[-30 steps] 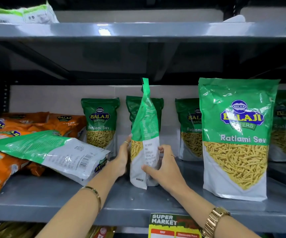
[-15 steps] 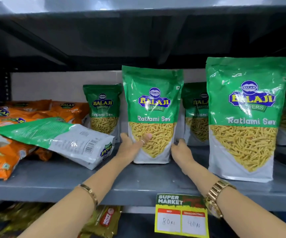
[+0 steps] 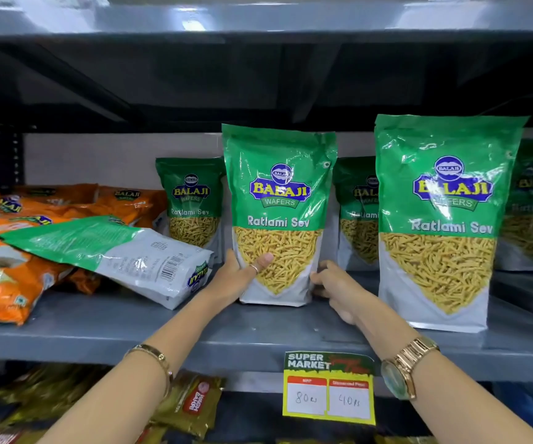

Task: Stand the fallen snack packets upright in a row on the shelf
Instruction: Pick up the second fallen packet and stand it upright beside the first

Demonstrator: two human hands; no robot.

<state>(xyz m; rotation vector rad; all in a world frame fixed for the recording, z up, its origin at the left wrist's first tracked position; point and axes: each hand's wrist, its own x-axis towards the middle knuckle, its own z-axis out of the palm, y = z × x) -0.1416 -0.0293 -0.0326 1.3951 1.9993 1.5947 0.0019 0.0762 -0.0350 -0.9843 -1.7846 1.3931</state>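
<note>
A green Ratlami Sev packet (image 3: 279,200) stands upright on the grey shelf (image 3: 252,334), label facing me. My left hand (image 3: 242,277) grips its lower left edge, thumb across the front. My right hand (image 3: 335,288) holds its lower right edge, fingers behind it. To its right a second green packet (image 3: 444,219) stands upright nearer the front. A third green packet (image 3: 114,251) lies fallen, back side up, to the left, resting on orange packets.
Orange snack packets (image 3: 5,277) lie in a heap at the far left. Several smaller-looking green packets (image 3: 193,200) stand along the shelf's back wall. A price tag (image 3: 329,387) hangs on the shelf edge. Another shelf (image 3: 258,20) runs overhead; brown packets (image 3: 191,402) lie below.
The packet in my hands has turned from edge-on to label facing me, and stands a little further back. My hands have shifted to its lower edges.
</note>
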